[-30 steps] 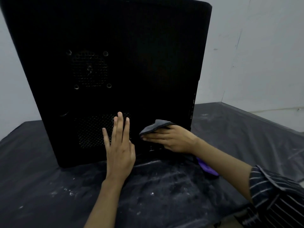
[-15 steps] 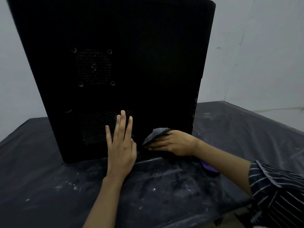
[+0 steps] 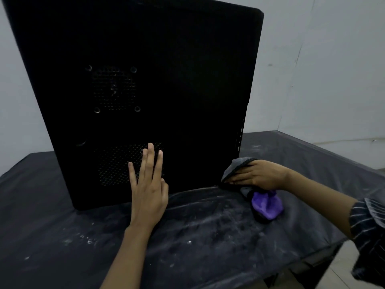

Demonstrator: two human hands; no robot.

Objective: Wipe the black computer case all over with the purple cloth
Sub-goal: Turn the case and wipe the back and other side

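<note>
**Cloth at the case's lower right corner**

The case (image 3: pixel 166 80) stands upright on the bench (image 3: pixel 208 236), its wide side panel facing the camera. The left hand (image 3: pixel 149 184) lies open and flat against that panel, its straight fingers over the lower vent (image 3: pixel 116 163). The right hand (image 3: pixel 258 176) grips the cloth (image 3: pixel 266 203) and holds it against the case's lower right corner, just above the bench. A grey fold of the cloth sticks out above the fingers, and a purple bunch hangs below the palm onto the bench. The bench's black cover carries white dust smears. A striped sleeve (image 3: pixel 368 226) shows on the right arm.
</note>
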